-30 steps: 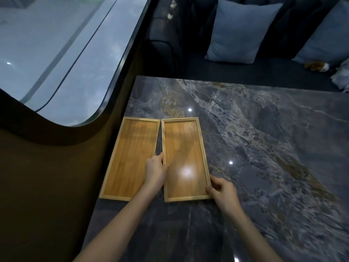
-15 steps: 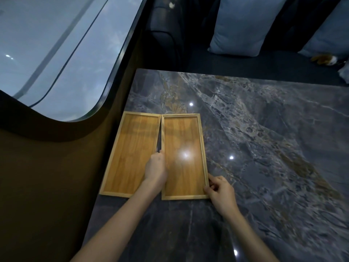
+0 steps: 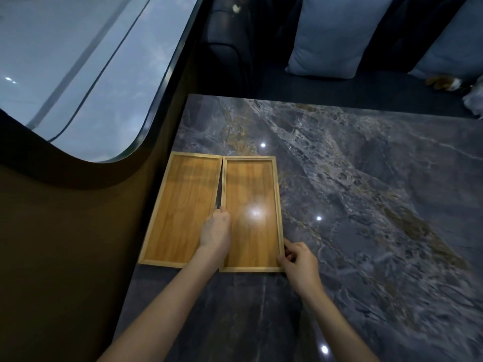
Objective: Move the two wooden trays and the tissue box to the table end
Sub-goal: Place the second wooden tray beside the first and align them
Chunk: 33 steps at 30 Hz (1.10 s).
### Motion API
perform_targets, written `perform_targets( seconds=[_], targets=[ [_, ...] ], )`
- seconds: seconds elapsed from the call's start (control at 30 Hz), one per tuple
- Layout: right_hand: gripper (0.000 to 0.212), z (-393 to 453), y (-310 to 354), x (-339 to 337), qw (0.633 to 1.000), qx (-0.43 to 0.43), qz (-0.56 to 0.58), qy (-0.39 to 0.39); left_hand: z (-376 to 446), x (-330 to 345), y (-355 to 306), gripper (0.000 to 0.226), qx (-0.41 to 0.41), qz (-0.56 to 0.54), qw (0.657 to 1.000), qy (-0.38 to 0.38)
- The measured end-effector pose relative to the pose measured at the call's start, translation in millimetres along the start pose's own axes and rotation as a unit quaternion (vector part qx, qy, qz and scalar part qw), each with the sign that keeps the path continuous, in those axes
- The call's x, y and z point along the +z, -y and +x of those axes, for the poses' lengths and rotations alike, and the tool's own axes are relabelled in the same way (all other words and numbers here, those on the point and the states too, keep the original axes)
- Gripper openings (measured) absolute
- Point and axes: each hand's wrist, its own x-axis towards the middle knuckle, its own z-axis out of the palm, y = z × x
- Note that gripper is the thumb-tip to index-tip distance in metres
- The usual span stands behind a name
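Hands: left [image 3: 216, 229], right [image 3: 300, 259] still grip right tray [image 3: 251, 199] | now nearer left tray [image 3: 183, 205]

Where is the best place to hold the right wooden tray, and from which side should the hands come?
Probably by its two long rims. The right wooden tray lies flat with a low raised rim, so no handle offers itself. The right hand has free table at the outer rim; the left hand must enter the narrow gap beside the left wooden tray, which widens toward the near end.
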Motion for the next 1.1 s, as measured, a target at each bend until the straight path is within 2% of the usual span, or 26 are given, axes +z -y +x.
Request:
perform_targets(
  seconds=[0.13, 0.2, 0.27, 0.33, 0.43, 0.53, 0.67, 1.1],
  targets=[
    [0.031, 0, 1, 0, 1.000, -0.002, -0.011, 0.001, -13, -3, -4, 0.048, 0.019, 0.003, 1.000, 0.004],
    [0.026, 0, 1, 0, 1.000, -0.004, -0.020, 0.004, -24, -4, -3, 0.040, 0.027, -0.031, 0.999, -0.001],
    [0.022, 0, 1, 0, 1.000, -0.006, -0.025, 0.003, -37, -8, 2, 0.030, 0.047, -0.091, 0.994, -0.032],
    [0.022, 0, 1, 0, 1.000, -0.005, -0.027, 0.002, -51, -12, 15, 0.030, 0.063, -0.130, 0.986, -0.081],
    [0.021, -1, 1, 0, 0.999, -0.013, -0.032, 0.010, -72, -12, 42, 0.034, 0.072, -0.116, 0.984, -0.112],
    [0.026, -5, 2, 2, 0.999, -0.022, -0.028, 0.022, -92, -2, 66, 0.041, 0.102, -0.050, 0.991, -0.076],
    [0.029, -9, 5, 7, 0.999, -0.032, -0.025, 0.030, -107, 14, 84, 0.050, 0.125, -0.039, 0.991, -0.015],
    [0.027, -14, 7, 18, 0.999, -0.029, -0.026, 0.011, -107, 22, 81, 0.048, 0.126, -0.025, 0.991, -0.035]
  ],
)
